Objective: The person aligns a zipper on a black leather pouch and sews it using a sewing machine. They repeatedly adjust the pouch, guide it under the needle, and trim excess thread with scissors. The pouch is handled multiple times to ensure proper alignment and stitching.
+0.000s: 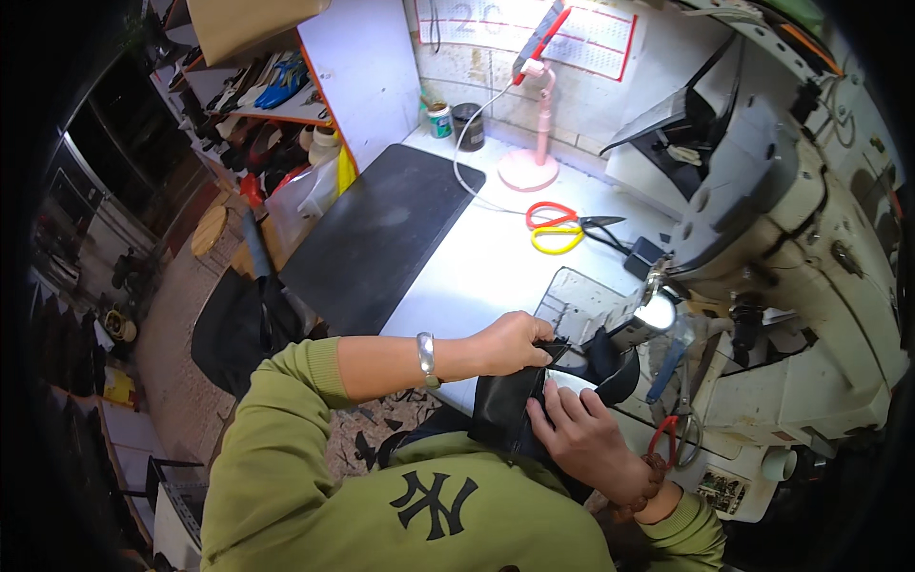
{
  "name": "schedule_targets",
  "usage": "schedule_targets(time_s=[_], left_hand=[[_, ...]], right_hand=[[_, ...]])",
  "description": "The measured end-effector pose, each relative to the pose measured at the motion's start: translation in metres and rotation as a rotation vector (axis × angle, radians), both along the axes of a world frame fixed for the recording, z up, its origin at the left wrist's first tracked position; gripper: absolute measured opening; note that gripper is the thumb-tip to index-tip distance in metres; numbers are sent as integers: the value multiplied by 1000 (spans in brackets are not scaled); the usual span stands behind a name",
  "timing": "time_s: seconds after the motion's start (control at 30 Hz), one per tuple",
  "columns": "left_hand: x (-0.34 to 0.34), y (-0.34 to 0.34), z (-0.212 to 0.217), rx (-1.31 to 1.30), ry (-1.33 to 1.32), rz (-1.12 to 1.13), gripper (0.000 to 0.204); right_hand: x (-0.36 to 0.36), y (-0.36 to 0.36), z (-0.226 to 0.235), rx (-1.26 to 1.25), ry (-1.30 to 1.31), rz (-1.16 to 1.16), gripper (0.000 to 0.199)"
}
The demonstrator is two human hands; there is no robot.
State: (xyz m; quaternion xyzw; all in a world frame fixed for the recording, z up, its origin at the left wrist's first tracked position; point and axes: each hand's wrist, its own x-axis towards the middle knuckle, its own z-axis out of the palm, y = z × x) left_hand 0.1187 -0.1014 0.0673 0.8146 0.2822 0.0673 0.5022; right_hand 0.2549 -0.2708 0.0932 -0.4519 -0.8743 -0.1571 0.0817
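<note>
Left hand and right hand grip one black piece beside one sewing machine.

The person's left forearm extends crosswise, left grip curled; the right grip, fingers bent, sits nearer the torso.

Held black item, scissors, pink stand

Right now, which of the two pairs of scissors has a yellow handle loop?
The pair of scissors near the pink stand, with one red loop and one yellow. The other scissors, nearer your right hand, show a red loop but no yellow.
</note>
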Motion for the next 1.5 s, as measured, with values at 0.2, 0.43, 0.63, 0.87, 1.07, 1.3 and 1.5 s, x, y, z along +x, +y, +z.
schedule_targets(time_s=[0.2, 0.43, 0.63, 0.87, 1.07, 1.3, 1.5], left_hand=[[-26, 6, -46, -103, 88, 63, 18], [-27, 7, -51, -252, 52, 43, 15], [-27, 10, -58, -262, -12, 37, 19], [-24, 7, -65, -449, -110, 185, 24], [-23, 12, -50, -531, 24, 245, 22], [-23, 4, -56, -550, -99, 244, 22], [-24, 8, -64, -509, -154, 174, 16]], right_hand=[[-9, 8, -19, -365, 193, -11, 41], [2, 56, -40, -384, 870, -428, 20], [-8, 65, -53, -361, 743, -538, 21], [-11, 68, -54, -343, 789, -574, 20], [-11, 67, -52, -287, 765, -502, 14], [-11, 56, -43, -371, 921, -533, 12], [-13, 73, -48, -419, 803, -658, 14]])
